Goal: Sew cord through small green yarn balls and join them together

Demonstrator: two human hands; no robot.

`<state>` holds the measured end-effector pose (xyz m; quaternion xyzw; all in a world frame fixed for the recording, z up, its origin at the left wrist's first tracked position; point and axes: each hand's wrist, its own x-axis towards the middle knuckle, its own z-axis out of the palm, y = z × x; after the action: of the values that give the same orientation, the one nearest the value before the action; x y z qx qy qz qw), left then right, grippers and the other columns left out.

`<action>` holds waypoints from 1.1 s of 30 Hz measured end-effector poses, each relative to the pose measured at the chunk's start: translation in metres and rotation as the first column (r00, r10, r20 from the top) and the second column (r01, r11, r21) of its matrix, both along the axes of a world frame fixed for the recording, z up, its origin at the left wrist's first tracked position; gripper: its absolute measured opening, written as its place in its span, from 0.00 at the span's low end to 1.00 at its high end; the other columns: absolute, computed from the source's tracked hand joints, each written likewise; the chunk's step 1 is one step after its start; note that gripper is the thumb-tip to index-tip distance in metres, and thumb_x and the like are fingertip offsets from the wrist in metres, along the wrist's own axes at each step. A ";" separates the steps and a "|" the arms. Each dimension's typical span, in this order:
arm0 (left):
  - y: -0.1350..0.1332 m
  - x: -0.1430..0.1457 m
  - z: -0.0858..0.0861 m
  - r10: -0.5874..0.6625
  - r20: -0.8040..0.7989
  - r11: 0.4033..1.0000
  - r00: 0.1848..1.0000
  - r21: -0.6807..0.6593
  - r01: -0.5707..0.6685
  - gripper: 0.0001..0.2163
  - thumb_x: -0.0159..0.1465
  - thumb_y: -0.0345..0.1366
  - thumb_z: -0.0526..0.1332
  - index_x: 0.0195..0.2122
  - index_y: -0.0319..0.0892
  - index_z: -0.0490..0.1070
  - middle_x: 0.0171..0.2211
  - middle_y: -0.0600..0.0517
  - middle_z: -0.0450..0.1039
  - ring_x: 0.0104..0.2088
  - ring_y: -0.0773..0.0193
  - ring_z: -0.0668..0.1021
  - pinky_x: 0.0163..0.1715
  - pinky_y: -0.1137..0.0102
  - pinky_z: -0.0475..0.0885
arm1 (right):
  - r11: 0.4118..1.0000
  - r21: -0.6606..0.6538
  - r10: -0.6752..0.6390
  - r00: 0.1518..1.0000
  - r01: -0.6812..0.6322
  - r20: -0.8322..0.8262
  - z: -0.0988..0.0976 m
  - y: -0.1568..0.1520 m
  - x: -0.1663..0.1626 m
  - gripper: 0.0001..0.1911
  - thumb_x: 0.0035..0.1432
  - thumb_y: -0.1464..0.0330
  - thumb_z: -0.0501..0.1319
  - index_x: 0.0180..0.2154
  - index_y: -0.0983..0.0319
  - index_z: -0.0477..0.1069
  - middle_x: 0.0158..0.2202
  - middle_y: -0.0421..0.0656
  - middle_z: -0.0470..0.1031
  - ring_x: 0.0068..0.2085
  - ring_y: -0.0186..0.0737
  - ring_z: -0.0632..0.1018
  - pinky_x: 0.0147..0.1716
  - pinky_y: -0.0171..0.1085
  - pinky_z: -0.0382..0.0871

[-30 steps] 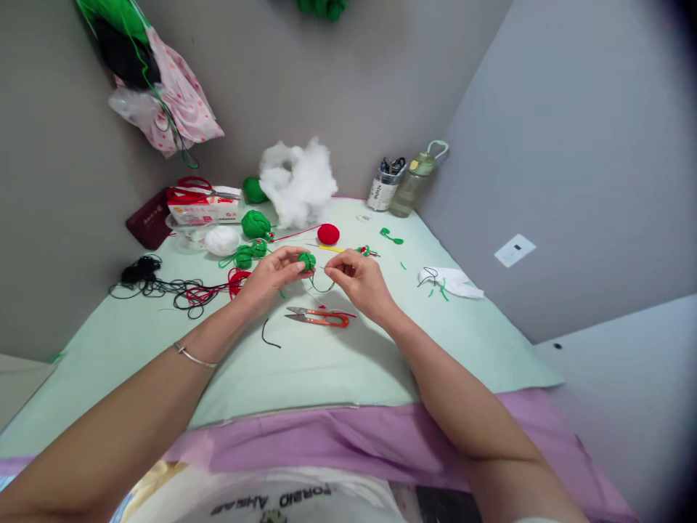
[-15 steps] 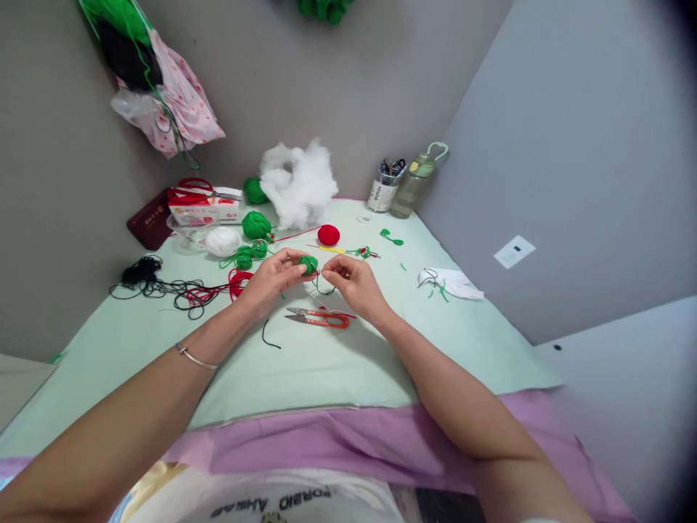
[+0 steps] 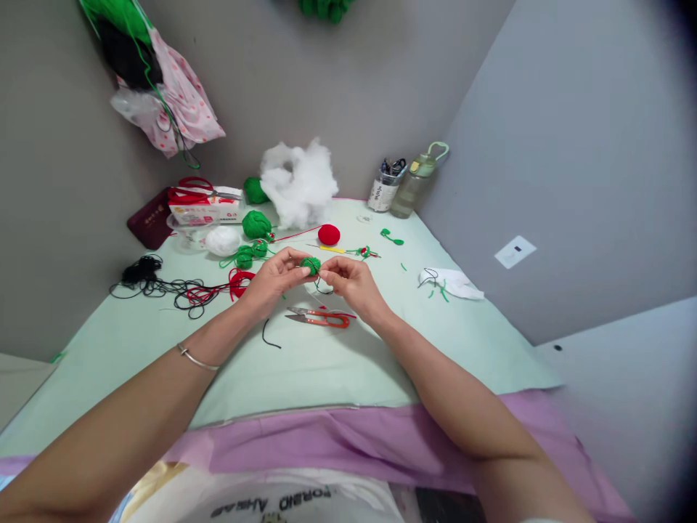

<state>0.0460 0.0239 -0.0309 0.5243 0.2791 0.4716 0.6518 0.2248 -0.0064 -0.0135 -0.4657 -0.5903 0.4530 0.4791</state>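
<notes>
Snagging seems the risk: orange thread snips (image 3: 320,317) lie on the pale green bench (image 3: 337,367) just under the thin black thread (image 3: 322,290) looping from the small green crocheted ball (image 3: 311,265), pinched above by the left hand (image 3: 275,280) while the right hand (image 3: 353,282) pinches the thread beside it.

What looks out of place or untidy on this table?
Black and red cord lies tangled at the table's left side, and a short black thread scrap lies alone near the orange snips. Nothing looks spilled or damaged.
</notes>
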 end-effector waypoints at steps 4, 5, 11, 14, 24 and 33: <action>0.001 -0.001 -0.001 0.014 0.004 1.000 1.000 0.003 -0.014 0.14 0.55 0.37 0.73 0.40 0.41 0.73 0.39 0.51 0.78 0.43 0.60 0.80 0.52 0.58 0.75 | 1.000 0.001 -0.003 1.000 0.003 0.014 0.001 -0.001 0.001 0.10 0.51 0.62 0.64 0.32 0.62 0.75 0.24 0.37 0.68 0.26 0.32 0.64 0.27 0.35 0.59; 0.002 -0.001 -0.001 0.018 0.006 1.000 1.000 0.001 -0.018 0.14 0.55 0.37 0.73 0.40 0.41 0.73 0.39 0.51 0.78 0.43 0.61 0.80 0.53 0.58 0.75 | 1.000 0.001 -0.002 1.000 0.002 0.016 0.001 -0.001 0.001 0.10 0.51 0.62 0.64 0.33 0.62 0.75 0.25 0.37 0.68 0.26 0.32 0.64 0.27 0.35 0.59; 0.005 -0.003 -0.002 0.028 0.028 0.999 0.999 0.014 -0.029 0.14 0.55 0.36 0.73 0.40 0.41 0.74 0.39 0.52 0.76 0.43 0.62 0.79 0.54 0.58 0.74 | 1.000 0.002 0.006 0.999 -0.006 0.035 0.001 -0.001 0.002 0.12 0.51 0.64 0.63 0.36 0.62 0.78 0.25 0.37 0.68 0.26 0.32 0.64 0.28 0.35 0.60; 0.005 -0.003 -0.002 0.025 0.028 1.000 0.999 0.008 -0.025 0.14 0.55 0.36 0.73 0.40 0.41 0.73 0.39 0.52 0.76 0.42 0.63 0.79 0.54 0.59 0.74 | 1.000 -0.010 0.010 0.999 -0.010 0.038 0.001 -0.002 0.003 0.11 0.52 0.64 0.63 0.36 0.62 0.78 0.24 0.37 0.67 0.26 0.31 0.63 0.27 0.34 0.60; 0.000 0.001 -0.001 0.017 -0.033 1.000 0.999 0.018 -0.016 0.16 0.53 0.38 0.74 0.39 0.41 0.72 0.38 0.51 0.77 0.41 0.60 0.79 0.49 0.59 0.75 | 0.999 -0.048 -0.005 0.999 0.003 -0.050 -0.006 0.002 -0.001 0.12 0.50 0.60 0.67 0.29 0.62 0.70 0.21 0.34 0.66 0.22 0.29 0.64 0.23 0.33 0.60; 0.002 0.003 -0.013 0.159 -0.208 0.959 0.965 0.264 -0.102 0.11 0.57 0.35 0.70 0.40 0.42 0.73 0.37 0.52 0.75 0.40 0.62 0.77 0.44 0.66 0.71 | 1.000 0.014 0.000 1.000 0.000 -0.023 -0.012 0.004 0.000 0.09 0.53 0.63 0.64 0.33 0.60 0.67 0.26 0.38 0.72 0.29 0.36 0.75 0.32 0.37 0.72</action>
<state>0.0487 0.0258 -0.0439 0.6333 0.3239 0.4824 0.5112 0.2243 -0.0020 -0.0257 -0.4572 -0.5880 0.4540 0.4890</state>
